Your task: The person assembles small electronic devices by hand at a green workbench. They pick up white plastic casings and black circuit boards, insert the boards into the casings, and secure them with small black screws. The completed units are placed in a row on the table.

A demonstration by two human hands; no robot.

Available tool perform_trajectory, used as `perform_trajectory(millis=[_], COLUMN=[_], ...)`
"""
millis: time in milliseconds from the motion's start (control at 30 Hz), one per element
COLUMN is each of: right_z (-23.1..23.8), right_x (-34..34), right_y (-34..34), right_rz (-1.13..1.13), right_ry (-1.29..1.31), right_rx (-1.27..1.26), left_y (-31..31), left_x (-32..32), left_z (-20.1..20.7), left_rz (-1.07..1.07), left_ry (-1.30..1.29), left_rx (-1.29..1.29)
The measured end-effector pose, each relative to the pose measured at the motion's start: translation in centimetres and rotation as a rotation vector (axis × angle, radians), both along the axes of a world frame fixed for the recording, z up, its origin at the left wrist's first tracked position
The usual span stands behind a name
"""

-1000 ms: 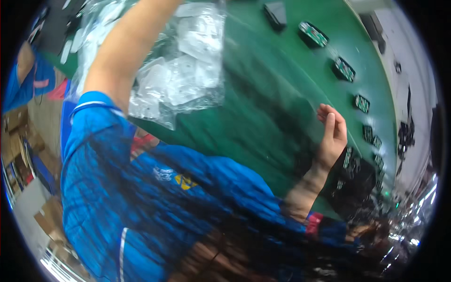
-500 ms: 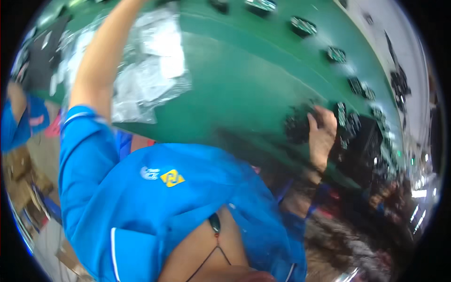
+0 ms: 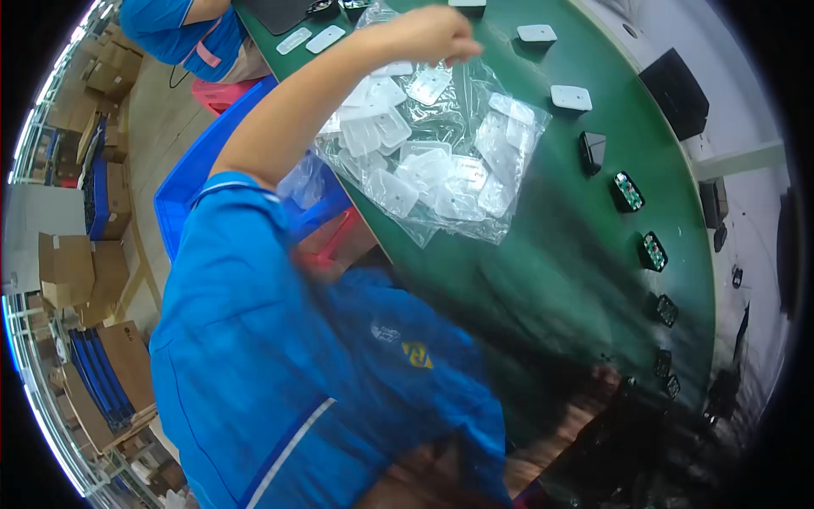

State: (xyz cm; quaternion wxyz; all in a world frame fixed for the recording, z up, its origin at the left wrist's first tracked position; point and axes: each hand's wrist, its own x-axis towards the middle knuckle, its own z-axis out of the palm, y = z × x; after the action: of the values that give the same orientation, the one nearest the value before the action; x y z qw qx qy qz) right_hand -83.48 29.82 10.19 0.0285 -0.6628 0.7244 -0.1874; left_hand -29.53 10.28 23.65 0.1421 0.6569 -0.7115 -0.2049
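Up went the left hand (image 3: pixel 443 36), out over the far edge of the clear bag (image 3: pixel 454 123), its fingers bent inward and drawn close together; whether anything was pinched between them could not be told from this angle. Beneath that arm lay the white plates (image 3: pixel 458 204), loose and overlapping on the plastic, and here was the first hazard: the bag sat hard by the near edge of the green table (image 3: pixel 526 284). A dragging forearm (image 3: pixel 314 93) could have tugged the film and tipped plates towards the blue crate (image 3: pixel 182 199).

Slippery stuff, too! With plates stacked flat on one another, fingers closing in haste might have lifted two at once, or scuffed one against its neighbour.

Over on the other side, the right hand (image 3: pixel 604 382) was low, blurred and shadowed behind dark strands (image 3: pixel 543 348); it seemed empty, but its grip could not honestly be judged. Close by stood the dark housings with green boards (image 3: pixel 653 252), some open-topped, so a careless sweep could have knocked one over or snagged a board. Farther up, the white-topped housing (image 3: pixel 570 98) risked a jolt if its plate merely rested there unfastened.
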Motion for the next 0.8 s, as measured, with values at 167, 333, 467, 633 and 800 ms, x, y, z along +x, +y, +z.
perform_trajectory(millis=[167, 333, 467, 633, 800], right_z=[2.4, 2.7, 2.1, 4.0, 6.4], right_x=[3.2, 3.8, 4.2, 9.3, 14.2], right_y=[-0.7, -0.4, -0.2, -0.7, -1.3], right_rz=[-0.076, -0.128, -0.143, -0.076, 0.123], right_ry=[-0.193, -0.585, -0.739, -0.971, -1.194], right_rx=[-0.035, -0.020, -0.102, -0.139, -0.070], left_y=[1.6, -0.2, -1.8, -0.3, 7.9], left_x=[3.7, 1.7, 2.3, 1.4, -8.2], left_z=[-9.1, -9.4, -8.6, -7.2, -4.2], left_rz=[0.076, 0.142, -0.013, 0.086, -0.074], left_ry=[-0.381, -0.349, -0.254, 0.359, 0.649], left_rx=[-0.084, 0.002, 0.122, 0.203, 0.121])
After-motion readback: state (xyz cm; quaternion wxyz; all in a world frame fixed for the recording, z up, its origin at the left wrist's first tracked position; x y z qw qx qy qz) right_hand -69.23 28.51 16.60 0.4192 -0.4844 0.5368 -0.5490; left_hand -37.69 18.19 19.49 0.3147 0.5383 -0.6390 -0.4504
